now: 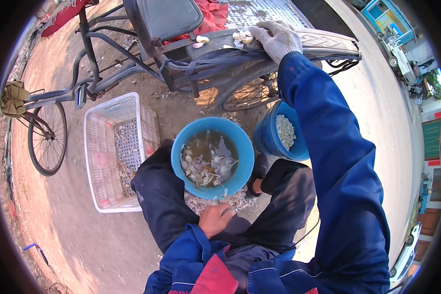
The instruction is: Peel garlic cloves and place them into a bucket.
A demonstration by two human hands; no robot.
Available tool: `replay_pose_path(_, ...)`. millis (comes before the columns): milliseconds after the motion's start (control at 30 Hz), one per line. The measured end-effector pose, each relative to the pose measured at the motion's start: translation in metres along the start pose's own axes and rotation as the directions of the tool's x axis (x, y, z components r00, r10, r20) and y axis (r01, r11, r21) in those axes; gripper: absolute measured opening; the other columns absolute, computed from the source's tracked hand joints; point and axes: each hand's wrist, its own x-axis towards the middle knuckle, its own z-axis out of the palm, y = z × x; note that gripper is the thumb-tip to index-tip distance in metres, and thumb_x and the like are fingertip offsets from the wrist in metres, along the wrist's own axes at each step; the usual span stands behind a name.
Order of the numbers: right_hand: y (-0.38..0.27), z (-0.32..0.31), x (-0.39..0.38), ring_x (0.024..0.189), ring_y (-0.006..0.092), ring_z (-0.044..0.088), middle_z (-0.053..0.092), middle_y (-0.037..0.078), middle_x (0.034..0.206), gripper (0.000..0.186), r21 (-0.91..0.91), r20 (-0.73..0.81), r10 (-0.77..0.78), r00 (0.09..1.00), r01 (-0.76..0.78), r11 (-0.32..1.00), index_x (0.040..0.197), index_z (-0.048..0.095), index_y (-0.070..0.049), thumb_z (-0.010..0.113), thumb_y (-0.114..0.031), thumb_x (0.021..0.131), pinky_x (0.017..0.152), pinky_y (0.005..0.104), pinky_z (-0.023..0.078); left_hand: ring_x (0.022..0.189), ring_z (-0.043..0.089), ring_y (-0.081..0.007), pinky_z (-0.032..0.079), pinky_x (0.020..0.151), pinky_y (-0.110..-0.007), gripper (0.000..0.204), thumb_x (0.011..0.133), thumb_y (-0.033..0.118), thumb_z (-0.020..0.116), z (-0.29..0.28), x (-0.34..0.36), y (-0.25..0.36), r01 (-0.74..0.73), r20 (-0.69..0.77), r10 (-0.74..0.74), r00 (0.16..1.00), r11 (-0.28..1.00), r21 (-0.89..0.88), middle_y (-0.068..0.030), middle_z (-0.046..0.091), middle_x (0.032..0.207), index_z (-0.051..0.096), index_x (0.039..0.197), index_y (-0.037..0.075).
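My right hand, in a pale glove, reaches to the cart's ledge, fingers apart and bent over it beside a few garlic cloves. More cloves lie leftward. My left hand is bare, low between my knees, fingers curled; what it holds, if anything, is unclear. Ahead of it stands a blue basin of murky water with garlic and skins in it. A blue bucket of peeled cloves stands to the right, partly behind my arm.
A white plastic crate stands left on dirt ground. A pedal cart with a front wheel, seat and red cloth spans the upper view. A paved road runs right, lined with vehicles and buildings.
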Motion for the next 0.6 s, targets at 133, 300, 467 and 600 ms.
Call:
replay_pose_path(133, -0.005, 0.003, -0.004, 0.132, 0.0398, 0.068, 0.08, 0.017, 0.131, 0.058, 0.116, -0.003, -0.071, 0.998, 0.07, 0.991, 0.133, 0.084, -0.018, 0.071, -0.065, 0.101, 0.116, 0.0502, 0.051, 0.095, 0.079, -0.0457, 0.061, 0.088, -0.053, 0.031, 0.1, 0.033, 0.078, -0.003, 0.003, 0.006, 0.007, 0.011, -0.007, 1.0, 1.0, 0.001, -0.0224, 0.082, 0.097, 0.084, 0.118, 0.008)
replay_pose_path(300, -0.028, 0.011, -0.01, 0.129, 0.0397, 0.068, 0.081, 0.016, 0.123, 0.068, 0.005, 0.056, -0.123, 0.991, 0.123, 0.992, 0.14, 0.081, -0.017, 0.073, -0.071, 0.098, 0.114, 0.0499, 0.052, 0.098, 0.078, -0.0473, 0.061, 0.089, -0.054, 0.031, 0.1, 0.032, 0.079, -0.002, 0.006, 0.004, 0.016, -0.002, -0.016, 1.0, 1.0, 0.012, -0.0242, 0.081, 0.099, 0.084, 0.118, 0.009)
replay_pose_path(467, -0.042, 0.007, -0.016, 0.129, 0.0386, 0.069, 0.079, 0.015, 0.126, 0.07, -0.103, 0.081, -0.161, 0.984, 0.169, 0.98, 0.142, 0.079, -0.016, 0.084, -0.066, 0.093, 0.112, 0.0506, 0.055, 0.098, 0.078, -0.0476, 0.061, 0.089, -0.055, 0.03, 0.1, 0.032, 0.078, 0.0, 0.008, 0.003, 0.006, 0.006, -0.006, 1.0, 1.0, 0.017, -0.0249, 0.081, 0.099, 0.084, 0.118, 0.009)
replay_pose_path(600, -0.053, 0.011, -0.018, 0.119, 0.0367, 0.074, 0.081, 0.013, 0.118, 0.061, -0.028, 0.124, -0.231, 0.965, 0.236, 0.971, 0.132, 0.084, -0.016, 0.086, -0.061, 0.092, 0.108, 0.05, 0.057, 0.097, 0.078, -0.048, 0.061, 0.088, -0.055, 0.03, 0.1, 0.033, 0.078, 0.003, 0.01, 0.0, 0.007, -0.002, -0.007, 1.0, 1.0, 0.028, -0.025, 0.081, 0.098, 0.084, 0.118, 0.01)
